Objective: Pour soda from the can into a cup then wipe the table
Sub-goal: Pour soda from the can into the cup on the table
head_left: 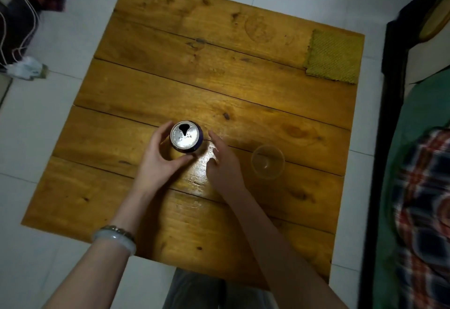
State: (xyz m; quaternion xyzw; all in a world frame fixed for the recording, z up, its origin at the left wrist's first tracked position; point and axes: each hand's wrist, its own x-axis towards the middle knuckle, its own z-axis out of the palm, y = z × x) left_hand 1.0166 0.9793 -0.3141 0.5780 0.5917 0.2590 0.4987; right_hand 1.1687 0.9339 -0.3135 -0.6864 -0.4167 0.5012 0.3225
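A pale, milky, rounded bangle (114, 239) and, just toward the left hand (158, 160) from it, a metal-linked watch band (119, 230) are worn on the left wrist, both forearms are left bare, and grey trousers (194, 289) are seen below.

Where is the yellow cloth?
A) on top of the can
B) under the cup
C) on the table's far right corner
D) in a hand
C: the cloth lies flat on the table's far right corner, away from the can and the cup.
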